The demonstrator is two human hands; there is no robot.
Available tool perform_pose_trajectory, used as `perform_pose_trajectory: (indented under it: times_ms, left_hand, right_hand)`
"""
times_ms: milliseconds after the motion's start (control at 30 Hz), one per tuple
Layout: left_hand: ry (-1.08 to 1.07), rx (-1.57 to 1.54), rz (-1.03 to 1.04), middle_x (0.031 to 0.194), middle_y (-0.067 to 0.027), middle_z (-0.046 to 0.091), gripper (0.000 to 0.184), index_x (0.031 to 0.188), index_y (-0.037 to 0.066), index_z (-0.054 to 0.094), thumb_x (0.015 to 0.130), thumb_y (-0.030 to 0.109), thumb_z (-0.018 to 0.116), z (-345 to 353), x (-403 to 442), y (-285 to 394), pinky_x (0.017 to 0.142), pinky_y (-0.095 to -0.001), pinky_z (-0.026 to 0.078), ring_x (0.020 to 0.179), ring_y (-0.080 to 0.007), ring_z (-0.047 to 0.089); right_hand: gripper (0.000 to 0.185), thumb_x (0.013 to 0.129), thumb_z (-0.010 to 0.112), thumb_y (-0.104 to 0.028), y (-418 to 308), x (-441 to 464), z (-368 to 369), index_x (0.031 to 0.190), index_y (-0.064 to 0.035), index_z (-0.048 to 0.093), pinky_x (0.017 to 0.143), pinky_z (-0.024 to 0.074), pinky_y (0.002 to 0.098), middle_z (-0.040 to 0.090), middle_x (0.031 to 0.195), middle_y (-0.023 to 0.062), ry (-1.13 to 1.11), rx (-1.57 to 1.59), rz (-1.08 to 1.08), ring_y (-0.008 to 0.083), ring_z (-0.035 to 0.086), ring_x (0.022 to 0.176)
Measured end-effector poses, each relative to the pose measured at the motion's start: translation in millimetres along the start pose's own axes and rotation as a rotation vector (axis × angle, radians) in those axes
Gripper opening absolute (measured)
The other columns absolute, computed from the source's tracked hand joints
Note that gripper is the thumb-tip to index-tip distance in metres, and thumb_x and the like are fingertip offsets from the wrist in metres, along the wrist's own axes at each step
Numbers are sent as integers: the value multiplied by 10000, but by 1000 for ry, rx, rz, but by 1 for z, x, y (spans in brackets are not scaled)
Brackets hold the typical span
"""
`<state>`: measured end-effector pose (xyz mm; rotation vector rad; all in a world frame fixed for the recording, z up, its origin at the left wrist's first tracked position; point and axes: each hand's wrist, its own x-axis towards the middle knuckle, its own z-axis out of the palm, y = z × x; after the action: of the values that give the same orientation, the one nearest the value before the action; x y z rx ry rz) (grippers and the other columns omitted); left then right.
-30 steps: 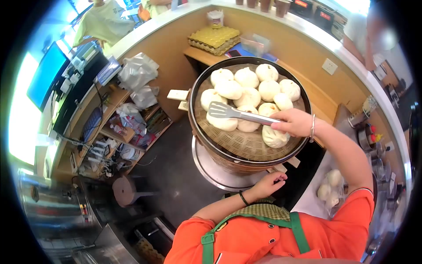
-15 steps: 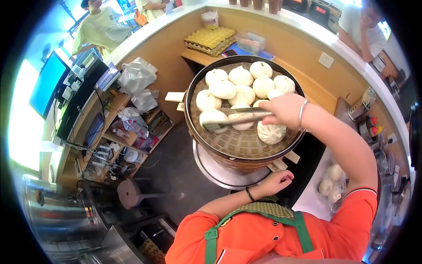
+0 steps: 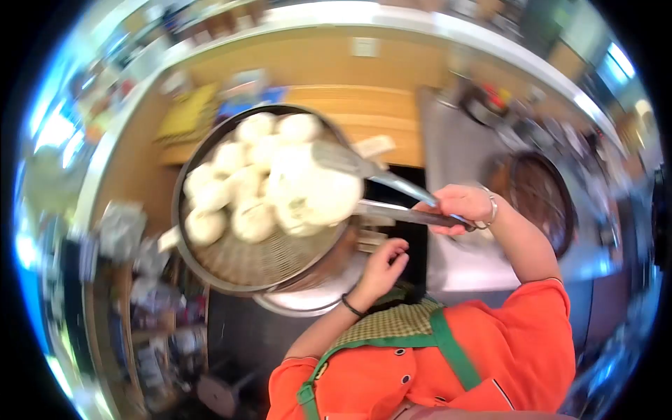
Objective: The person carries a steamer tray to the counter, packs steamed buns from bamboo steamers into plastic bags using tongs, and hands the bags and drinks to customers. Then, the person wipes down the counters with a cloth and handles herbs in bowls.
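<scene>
My right hand [image 3: 458,206] is wrapped around the handles of metal tongs [image 3: 399,183]. Between the tongs' jaws is a white steamed bun [image 3: 325,194], raised towards the camera and blurred by motion. Below and beyond it, several more pleated buns [image 3: 253,218] lie in a round steamer basket [image 3: 234,262] with a woven base and dark rim. Near the basket's right side, in front of the apron, my left hand [image 3: 383,266] is loosely curled, thumb apart from the fingers, and holds nothing I can see.
On the right, a steel counter [image 3: 448,147] carries a dark round pan or steamer [image 3: 542,203]. A wooden ledge [image 3: 364,112] runs behind the basket, with yellow egg trays [image 3: 187,115] at its left. Shelves with plastic bags [image 3: 122,227] stand at lower left.
My view has swung right. The tongs, low over the buns earlier, are lifted with a bun in them, and my right hand is now right of the basket. My left hand's fingers look looser.
</scene>
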<state>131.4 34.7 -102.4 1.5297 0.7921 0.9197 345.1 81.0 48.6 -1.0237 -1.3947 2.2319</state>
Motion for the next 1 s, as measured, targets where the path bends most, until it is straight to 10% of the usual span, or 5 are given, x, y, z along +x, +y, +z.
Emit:
perform_pose_trajectory:
  times_ms: [300, 500, 600, 667, 1000]
  left_hand:
    - [-101, 503, 278, 1186, -231, 368, 732, 1221, -40, 326, 673, 251, 715, 168, 83, 20, 925, -413, 327, 1102, -378, 362]
    - [13, -92, -76, 893, -106, 566, 160, 914, 23, 502, 803, 118, 567, 178, 137, 6, 727, -300, 425, 752, -207, 538]
    - [-27, -531, -176, 977, -94, 591, 35, 845, 74, 503, 858, 62, 473, 161, 122, 26, 601, -223, 425, 665, -84, 530]
    - [-90, -543, -191, 1095, -140, 566, 31, 850, 73, 501, 860, 65, 473, 157, 113, 33, 562, -206, 421, 624, -74, 529]
    - [-140, -392, -147, 1289, -126, 441, 131, 1010, 75, 494, 884, 102, 470, 167, 121, 26, 626, -225, 447, 653, -96, 558]
  right_hand:
    - [581, 832, 505, -504, 135, -283, 22, 1114, 3, 511, 361, 318, 192, 501, 629, 38, 864, 136, -19, 68, 432, 443]
    - [415, 884, 420, -397, 129, -296, 6, 702, -37, 518, 422, 380, 225, 505, 592, 18, 842, -3, 432, 81, 455, 454]
    - [387, 880, 443, -388, 136, -264, -28, 806, -23, 550, 480, 426, 273, 527, 601, 59, 745, -283, 524, 134, 521, 510]
    - [384, 842, 517, -384, 167, -239, -48, 991, -30, 527, 544, 465, 324, 558, 697, 103, 988, -1217, 270, 209, 581, 621]
    - [627, 724, 651, -368, 159, -252, -44, 1219, -76, 400, 629, 491, 369, 547, 898, 131, 1122, -1370, 591, 269, 598, 760]
